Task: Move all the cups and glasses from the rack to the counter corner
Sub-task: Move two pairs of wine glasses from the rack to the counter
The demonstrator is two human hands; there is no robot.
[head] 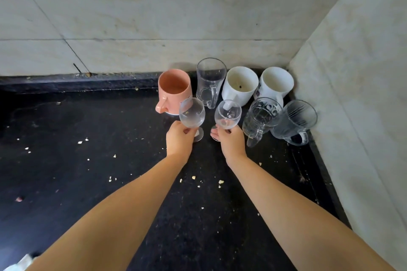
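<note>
Two small stemmed glasses stand upright on the black counter (88,160) in front of the corner group. My left hand (179,139) grips the stem of the left stemmed glass (192,113). My right hand (231,141) grips the stem of the right stemmed glass (228,114). Behind them stand a pink mug (174,90), a tall clear glass mug (210,81), a plain white mug (241,84) and a white patterned mug (275,83). To the right are a patterned glass mug (261,116) and a ribbed glass mug (296,121).
Pale tiled walls (352,72) close the corner at the back and right. Crumbs (193,177) are scattered over the dark counter. The rack is not in view.
</note>
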